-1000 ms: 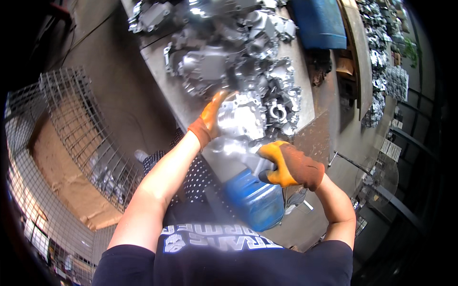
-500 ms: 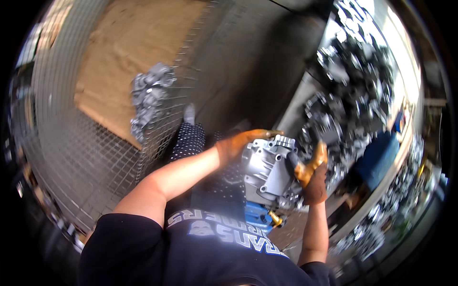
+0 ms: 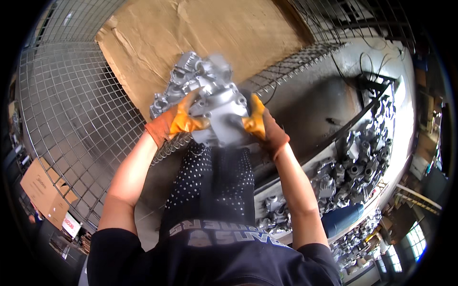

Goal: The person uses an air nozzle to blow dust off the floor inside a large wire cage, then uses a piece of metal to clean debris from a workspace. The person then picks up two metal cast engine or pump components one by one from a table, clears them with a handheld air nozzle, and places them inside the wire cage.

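A casting (image 3: 223, 117) is held at the near rim of a wire basket (image 3: 76, 95).
It is grasped from its two sides by the gloved left hand (image 3: 177, 121) and right hand (image 3: 263, 125); its broad face is turned up toward the camera, while its long axis cannot be told through the blur. Just beyond, more castings (image 3: 185, 71) are bunched on brown cardboard (image 3: 205, 24), by which the basket is lined.
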The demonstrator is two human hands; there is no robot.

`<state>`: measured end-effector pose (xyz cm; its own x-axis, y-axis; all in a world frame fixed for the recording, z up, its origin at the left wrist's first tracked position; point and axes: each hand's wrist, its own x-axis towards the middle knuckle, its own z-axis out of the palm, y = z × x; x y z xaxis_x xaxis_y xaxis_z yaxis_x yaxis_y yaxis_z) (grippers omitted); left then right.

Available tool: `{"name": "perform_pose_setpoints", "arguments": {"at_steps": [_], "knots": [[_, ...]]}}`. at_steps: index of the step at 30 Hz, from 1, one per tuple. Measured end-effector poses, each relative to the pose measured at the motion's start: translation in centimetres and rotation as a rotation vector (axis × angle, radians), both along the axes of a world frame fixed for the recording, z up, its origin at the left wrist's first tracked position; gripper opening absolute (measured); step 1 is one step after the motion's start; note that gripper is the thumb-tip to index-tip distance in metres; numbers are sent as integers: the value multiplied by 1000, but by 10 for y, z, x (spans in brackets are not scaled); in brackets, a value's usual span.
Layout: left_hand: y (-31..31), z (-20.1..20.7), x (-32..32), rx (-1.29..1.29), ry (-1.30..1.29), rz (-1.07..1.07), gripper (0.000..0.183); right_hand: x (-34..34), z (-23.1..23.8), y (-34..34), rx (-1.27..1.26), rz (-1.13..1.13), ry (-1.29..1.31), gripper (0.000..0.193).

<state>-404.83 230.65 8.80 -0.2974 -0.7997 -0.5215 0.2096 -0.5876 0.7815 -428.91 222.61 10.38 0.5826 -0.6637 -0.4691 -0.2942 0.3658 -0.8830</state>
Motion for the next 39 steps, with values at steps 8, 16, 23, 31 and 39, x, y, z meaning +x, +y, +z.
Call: {"name": "perform_pose_setpoints", "arguments": {"at_steps": [8, 16, 23, 31, 39], "knots": [[0, -143, 59, 180, 187, 338, 94, 69, -52, -50, -58, -63, 159, 71], [-12, -256, 63, 316, 86, 483, 76, -49, -14, 56, -473, -408, 637, 37], [-10, -300, 40, 25, -741, -57, 83, -143, -26, 248, 234, -825, 719, 42], [-60, -250, 28, -52, -688, 3, 72, -197, -13, 324, 659, -1601, -372, 28], [-118, -129, -169, -942, -1356, -25, 50, -245, -44, 488, 516, -2007, 39, 33]]}}
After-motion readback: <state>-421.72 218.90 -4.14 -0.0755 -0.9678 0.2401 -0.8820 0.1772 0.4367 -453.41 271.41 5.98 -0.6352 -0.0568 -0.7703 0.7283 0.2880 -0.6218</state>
